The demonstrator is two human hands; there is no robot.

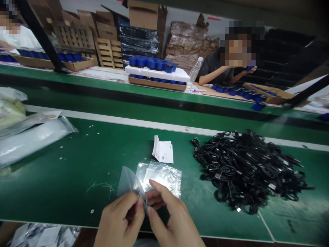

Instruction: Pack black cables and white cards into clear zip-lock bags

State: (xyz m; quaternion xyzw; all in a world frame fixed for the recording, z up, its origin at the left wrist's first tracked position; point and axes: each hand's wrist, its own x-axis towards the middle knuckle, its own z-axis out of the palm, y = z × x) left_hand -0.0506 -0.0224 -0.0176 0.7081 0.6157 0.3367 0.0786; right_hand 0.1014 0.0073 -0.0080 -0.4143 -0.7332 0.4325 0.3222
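Film, clear plastic point(130, 183), pinched up between both hands just above the near edge of the tabletop point(59, 185). Grip clenched on both sides: left hand point(119, 219) and right hand point(174, 218) each close thumb and fingers on the film, their fingertips nearly meeting at its lower corner. Directly behind the grip, touching the film, lies a zip bag point(160, 178), silvery with glare (film and bag may be one piece or two; I cannot tell). Just beyond the bag, a folded paper leaflet point(162, 150), white with small print.

To the grip's right, a heaped tangle of black cables point(246, 171), metal plugs showing here and there. To the grip's left and farther out, long plastic packs point(31, 142) and a scatter of small white dots point(61, 146). Below the grip, past the tabletop's edge, a pile of clear bags point(43, 236).

Well ahead of the grip, across a second tabletop point(164, 97), a foam tray point(156, 73) carries blue cylinders point(150, 63), with a plastic bottle point(195, 70) just beside it. Farther right, a person point(232, 65) in a dark top holds up a blue item point(250, 68). Behind them, wooden pallets point(109, 53) and cardboard boxes point(141, 15).
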